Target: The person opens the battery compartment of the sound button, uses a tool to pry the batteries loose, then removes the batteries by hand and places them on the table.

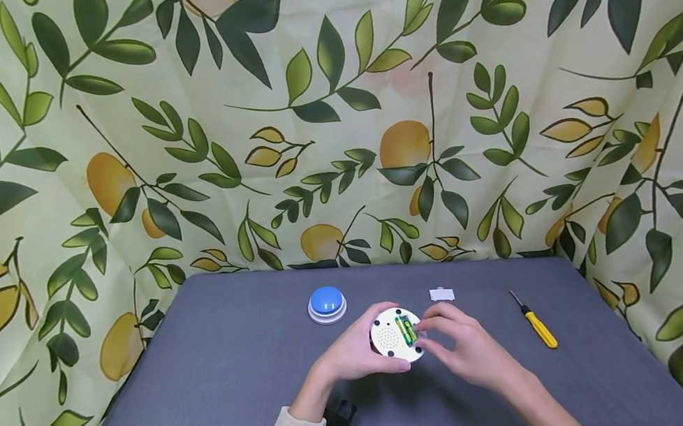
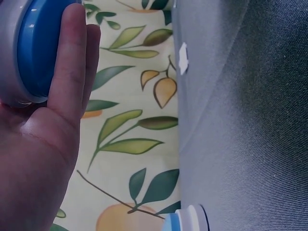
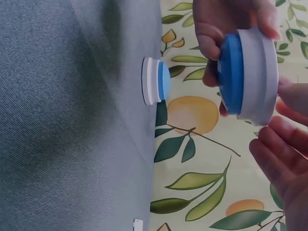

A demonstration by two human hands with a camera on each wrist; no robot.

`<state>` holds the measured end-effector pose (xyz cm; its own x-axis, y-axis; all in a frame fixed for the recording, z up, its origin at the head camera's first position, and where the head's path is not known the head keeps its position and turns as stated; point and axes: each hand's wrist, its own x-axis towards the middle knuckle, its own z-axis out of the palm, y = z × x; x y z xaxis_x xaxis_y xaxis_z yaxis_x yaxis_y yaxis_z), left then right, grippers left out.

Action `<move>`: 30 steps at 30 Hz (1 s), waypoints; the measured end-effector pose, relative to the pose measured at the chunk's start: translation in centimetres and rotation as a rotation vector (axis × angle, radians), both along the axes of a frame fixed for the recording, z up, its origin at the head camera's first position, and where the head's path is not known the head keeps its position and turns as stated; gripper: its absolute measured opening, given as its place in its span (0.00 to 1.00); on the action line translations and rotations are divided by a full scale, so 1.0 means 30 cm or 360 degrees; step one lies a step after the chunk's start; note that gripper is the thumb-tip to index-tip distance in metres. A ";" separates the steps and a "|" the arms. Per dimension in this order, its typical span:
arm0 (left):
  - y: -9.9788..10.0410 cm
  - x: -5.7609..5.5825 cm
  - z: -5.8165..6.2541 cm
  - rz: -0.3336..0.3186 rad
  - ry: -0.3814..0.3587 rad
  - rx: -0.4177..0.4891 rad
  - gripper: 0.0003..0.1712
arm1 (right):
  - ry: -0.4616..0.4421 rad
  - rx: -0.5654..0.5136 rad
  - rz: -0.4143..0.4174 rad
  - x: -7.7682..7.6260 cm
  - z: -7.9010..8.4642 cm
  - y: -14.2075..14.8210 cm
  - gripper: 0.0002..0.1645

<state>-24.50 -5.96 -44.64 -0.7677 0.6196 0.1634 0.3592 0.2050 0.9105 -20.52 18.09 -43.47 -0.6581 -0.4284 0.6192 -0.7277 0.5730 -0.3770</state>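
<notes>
My left hand (image 1: 356, 345) grips a round push button by its rim, its underside turned up toward the head camera. That button (image 3: 257, 77) has a white base and a blue dome, as the right wrist view shows. In its white underside, green batteries (image 1: 405, 330) lie side by side in the battery compartment. At the compartment's right edge, the fingertips of my right hand (image 1: 467, 343) touch the batteries or the base beside them; the exact contact is hidden. In the left wrist view my left fingers (image 2: 70, 62) lie along the blue dome.
A second blue button (image 1: 326, 304) stands dome up on the grey table (image 1: 239, 365), left of the hands. Behind the right hand lies a small white battery cover (image 1: 442, 294). Farther right is a screwdriver (image 1: 539, 327) with a yellow handle. A leaf-patterned cloth (image 1: 345, 135) hangs behind the table.
</notes>
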 end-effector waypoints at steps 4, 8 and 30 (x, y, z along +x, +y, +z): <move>0.000 -0.001 -0.005 0.0016 0.0007 -0.0011 0.50 | 0.0114 -0.0028 0.0013 -0.004 -0.013 -0.003 0.19; 0.003 0.000 -0.006 0.0038 0.0023 -0.0034 0.52 | 0.0184 -0.0072 0.0028 -0.004 -0.026 -0.008 0.13; 0.007 0.002 -0.010 0.0120 0.0057 -0.0090 0.53 | 0.0065 -0.0110 -0.0206 0.025 -0.030 -0.057 0.14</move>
<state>-24.45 -5.76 -44.96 -0.8069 0.5692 0.1578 0.3728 0.2835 0.8836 -19.79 16.38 -44.37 -0.6786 -0.2968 0.6719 -0.6649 0.6368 -0.3903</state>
